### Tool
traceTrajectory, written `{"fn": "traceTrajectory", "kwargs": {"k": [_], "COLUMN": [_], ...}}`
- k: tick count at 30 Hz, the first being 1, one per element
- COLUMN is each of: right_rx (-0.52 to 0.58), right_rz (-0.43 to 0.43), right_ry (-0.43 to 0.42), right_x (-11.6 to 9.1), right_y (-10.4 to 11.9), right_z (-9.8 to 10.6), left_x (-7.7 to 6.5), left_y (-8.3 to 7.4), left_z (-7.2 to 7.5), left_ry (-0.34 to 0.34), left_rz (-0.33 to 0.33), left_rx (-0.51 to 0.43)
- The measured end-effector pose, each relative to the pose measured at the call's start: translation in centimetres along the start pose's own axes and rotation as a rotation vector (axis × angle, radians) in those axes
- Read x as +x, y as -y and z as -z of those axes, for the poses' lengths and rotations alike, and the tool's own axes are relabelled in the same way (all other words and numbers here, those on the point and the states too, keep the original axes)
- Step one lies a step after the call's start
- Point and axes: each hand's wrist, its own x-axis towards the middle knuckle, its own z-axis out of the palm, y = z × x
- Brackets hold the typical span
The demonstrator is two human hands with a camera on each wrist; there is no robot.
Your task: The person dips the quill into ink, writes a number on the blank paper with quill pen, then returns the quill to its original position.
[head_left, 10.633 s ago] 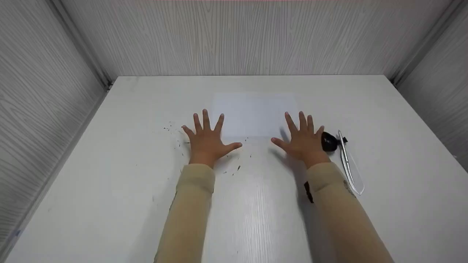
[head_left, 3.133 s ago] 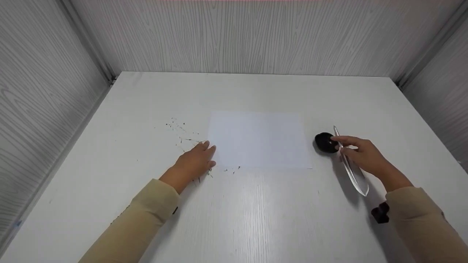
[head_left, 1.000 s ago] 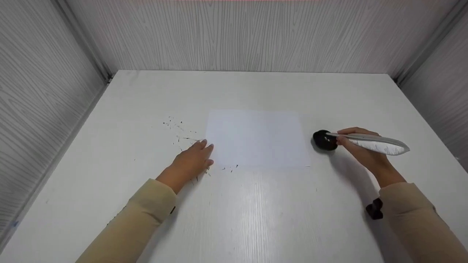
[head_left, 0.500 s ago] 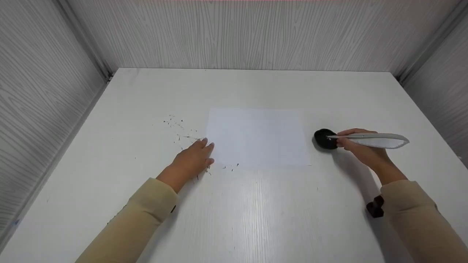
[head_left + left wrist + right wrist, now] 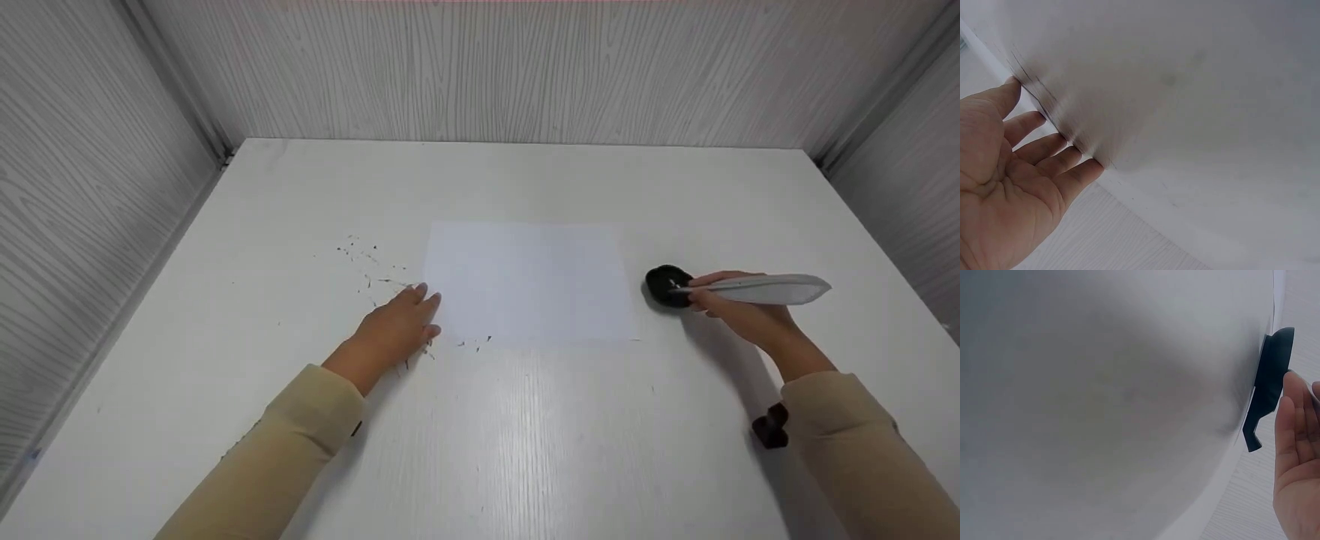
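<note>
Quill (image 5: 780, 289) newly sideways (pale; tapered)

the left fingers (image 5: 412, 297) hide part of the paper (image 5: 529, 281) toward the left edge of the desk (image 5: 480, 457). whether the tip of the quill (image 5: 776, 289) touches the black bowl (image 5: 658, 282) is unclear. the right wrist view cuts off some right fingers (image 5: 1296, 392).

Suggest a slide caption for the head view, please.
Left hand at the edge of the white paper, right hand holding a feather-shaped pen, its tip at a black dish.
</note>
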Motion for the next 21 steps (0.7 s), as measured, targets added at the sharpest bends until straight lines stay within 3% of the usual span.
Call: {"fn": "traceTrajectory", "kwargs": {"k": [15,21], "right_rx": [0.046,0.088], "right_rz": [0.053,0.024], "right_ry": [-0.063,-0.128], "right_x": [0.3,1.0], "right_y": [1.6,2.8], "right_z": [0.6,0.2], "left_x": [-0.2,-0.1], "left_y": [0.1,0.1], "left_z": [0.3,0.3], "left_ry": [0.009,0.009], "left_rz": [-0.029,-0.033], "left_rx": [-0.015,-0.001]}}
